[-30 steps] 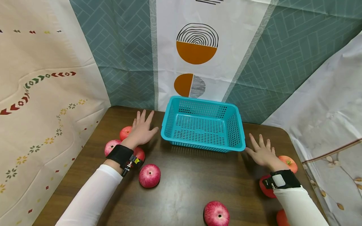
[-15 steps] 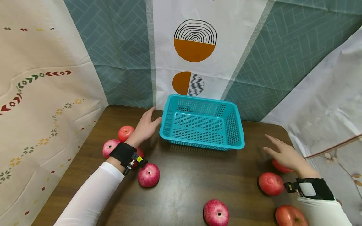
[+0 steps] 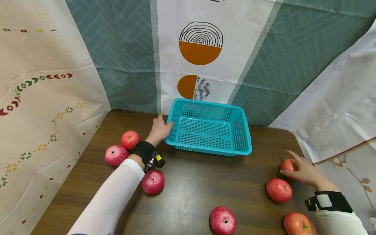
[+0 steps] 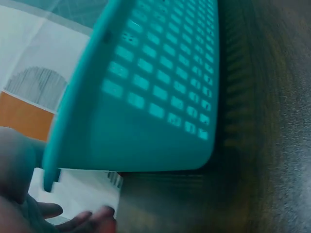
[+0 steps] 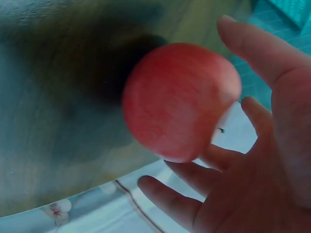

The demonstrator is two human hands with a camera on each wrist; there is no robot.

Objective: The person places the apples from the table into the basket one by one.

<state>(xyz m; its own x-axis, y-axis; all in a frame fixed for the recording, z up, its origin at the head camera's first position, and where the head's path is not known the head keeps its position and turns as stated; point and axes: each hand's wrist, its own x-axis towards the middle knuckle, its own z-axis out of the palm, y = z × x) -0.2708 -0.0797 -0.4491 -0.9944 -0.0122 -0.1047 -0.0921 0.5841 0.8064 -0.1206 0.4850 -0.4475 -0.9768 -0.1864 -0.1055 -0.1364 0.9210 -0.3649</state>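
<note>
My left hand (image 3: 161,129) is at the left end of a teal plastic basket (image 3: 207,152), its thumb over the rim. The left wrist view shows the thumb (image 4: 17,165) at the rim and the loosely spread fingers (image 4: 92,221) away from the basket wall (image 4: 131,145). Over at the right, my right hand (image 3: 306,173) reaches around a red apple (image 3: 289,166) on the table. In the right wrist view the thumb (image 5: 257,46) stands off that apple (image 5: 177,102), and the fingers (image 5: 170,199) are spread beside and behind it.
Two more apples, one red (image 3: 279,190) and one orange-red (image 3: 299,224), lie nearer on the right. Dark pink fruits (image 3: 153,182) (image 3: 223,220) sit at the front, and others (image 3: 116,155) (image 3: 130,140) at the left. A patterned curtain (image 3: 129,58) hangs behind the brown table (image 3: 188,189).
My left hand has moved right onto the basket's left rim. My right hand went from beside the basket out to the right and down around the far-right apple.
</note>
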